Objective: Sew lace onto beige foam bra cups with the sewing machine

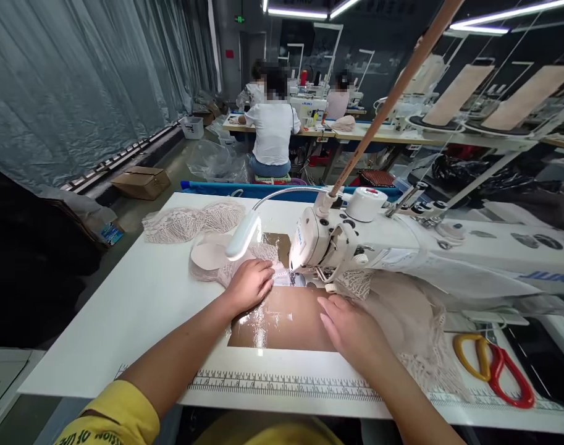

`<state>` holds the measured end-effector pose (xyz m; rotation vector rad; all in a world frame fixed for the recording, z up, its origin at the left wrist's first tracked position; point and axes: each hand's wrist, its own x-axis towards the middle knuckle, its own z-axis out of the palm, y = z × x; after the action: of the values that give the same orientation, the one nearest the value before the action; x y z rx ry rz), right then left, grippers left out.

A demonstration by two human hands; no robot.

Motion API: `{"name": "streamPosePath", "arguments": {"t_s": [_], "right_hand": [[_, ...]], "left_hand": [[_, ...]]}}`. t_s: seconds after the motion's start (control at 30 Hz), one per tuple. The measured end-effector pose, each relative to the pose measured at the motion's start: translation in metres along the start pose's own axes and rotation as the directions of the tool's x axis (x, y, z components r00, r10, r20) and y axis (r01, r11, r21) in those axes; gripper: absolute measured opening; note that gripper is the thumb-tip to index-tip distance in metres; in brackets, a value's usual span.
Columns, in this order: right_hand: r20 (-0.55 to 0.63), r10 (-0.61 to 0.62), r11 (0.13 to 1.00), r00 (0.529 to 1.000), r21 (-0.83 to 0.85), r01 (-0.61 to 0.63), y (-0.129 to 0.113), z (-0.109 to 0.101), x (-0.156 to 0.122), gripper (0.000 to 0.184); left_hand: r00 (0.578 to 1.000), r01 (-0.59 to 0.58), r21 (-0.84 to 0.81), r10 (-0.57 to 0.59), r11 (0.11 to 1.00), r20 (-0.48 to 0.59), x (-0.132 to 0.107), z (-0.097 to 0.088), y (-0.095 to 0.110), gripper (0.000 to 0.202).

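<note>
Head view: L hand [250,284] flat on lace piece [404,309] just left of needle. R hand [351,324] flat near right, fingertips at lace edge. Hands apart, open, gripping nothing. Lace under foot of sewing machine [319,238], mid table [138,296]. Looks like mid-seam feed; next move prob. needs even push from both palms, fingertips kept off needle. Count: 2 hands, 1 lamp [243,235], yellow scissors [471,355] + red scissors [511,377] near right, 1 more lace heap [189,222] far left.
</note>
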<state>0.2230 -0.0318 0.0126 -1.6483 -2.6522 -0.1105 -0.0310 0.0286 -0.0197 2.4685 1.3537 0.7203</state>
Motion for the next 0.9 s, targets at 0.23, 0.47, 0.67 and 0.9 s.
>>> {"name": "streamPosePath", "arguments": {"t_s": [0.23, 0.47, 0.67, 0.9], "right_hand": [[0.156, 0.073, 0.992, 0.985, -0.113, -0.055, 0.007, 0.014, -0.012, 0.051], [0.014, 0.102, 0.991, 0.995, -0.089, -0.101, 0.01, 0.027, -0.002, 0.028], [-0.106, 0.109, 0.992, 0.988, 0.07, -0.102, 0.021, 0.026, -0.005, 0.026], [-0.398, -0.044, 0.952, 0.916, 0.261, 0.159, 0.022, 0.012, -0.018, 0.03]], "left_hand": [[0.969, -0.097, -0.205, 0.139, 0.974, 0.202, -0.017, -0.027, 0.023, 0.017], [0.875, -0.11, -0.436, 0.295, 0.893, 0.385, -0.042, -0.044, 0.069, 0.02], [0.966, 0.186, -0.334, -0.11, 0.924, 0.234, -0.032, -0.056, 0.043, 0.041], [0.857, 0.509, -0.431, -0.389, 0.745, 0.339, -0.02, -0.043, 0.007, 0.059]]}}
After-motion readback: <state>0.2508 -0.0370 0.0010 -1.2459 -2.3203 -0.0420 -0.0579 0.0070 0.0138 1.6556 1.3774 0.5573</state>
